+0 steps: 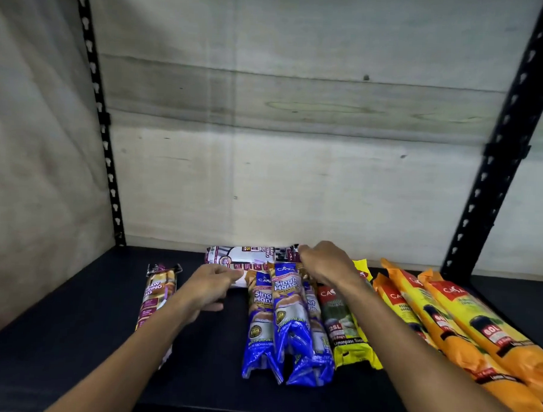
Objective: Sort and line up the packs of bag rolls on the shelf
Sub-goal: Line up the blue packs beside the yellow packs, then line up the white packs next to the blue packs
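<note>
Black-decked shelf (71, 337) and two bare forearms: a person is reaching in to sort packs of bag rolls. The right hand (326, 264) is lying over the far end of a white-and-purple pack (246, 256) that sits crosswise at the back, its fingers curled down over that end, apparently grasping it, though the hold itself is hidden. The left hand (212, 285) is hovering just in front of the same pack, fingers loosely curled and holding nothing. Judging by the layout, the crosswise pack is the one being dealt with; the next move would be turning it lengthwise and setting it beside its match, the purple pack (157, 297) at far left reading "DRAW STRING BAG". Three blue packs (285, 318) marked "CASA" and "Single Handle" are lying together at centre. Right of them a yellow-and-green pack (345, 330) is showing "25L" and "Lemongrass". Orange packs (464, 332), one marked "60L", are lining the right.
</note>
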